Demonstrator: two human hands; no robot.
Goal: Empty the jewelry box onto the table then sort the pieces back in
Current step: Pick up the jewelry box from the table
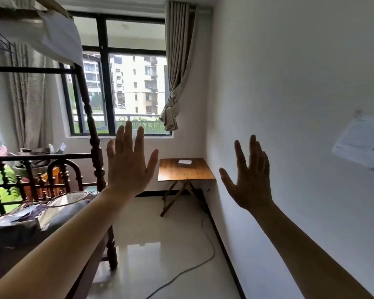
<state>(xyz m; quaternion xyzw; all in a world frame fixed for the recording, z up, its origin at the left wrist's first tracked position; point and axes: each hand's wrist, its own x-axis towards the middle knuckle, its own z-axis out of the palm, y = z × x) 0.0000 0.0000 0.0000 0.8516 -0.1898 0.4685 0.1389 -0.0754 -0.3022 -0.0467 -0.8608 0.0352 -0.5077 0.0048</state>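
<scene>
A small white jewelry box, lid closed, sits on a wooden folding table in the far corner under the window. My left hand is raised in front of me, fingers spread, holding nothing. My right hand is raised the same way near the white wall, fingers apart and empty. Both hands are well short of the table, with floor in between. No loose jewelry shows on the tabletop.
A dark wooden bunk bed with clutter and a badminton racket fills the left side. A grey cable trails across the glossy tiled floor. A white wall with a poster runs along the right.
</scene>
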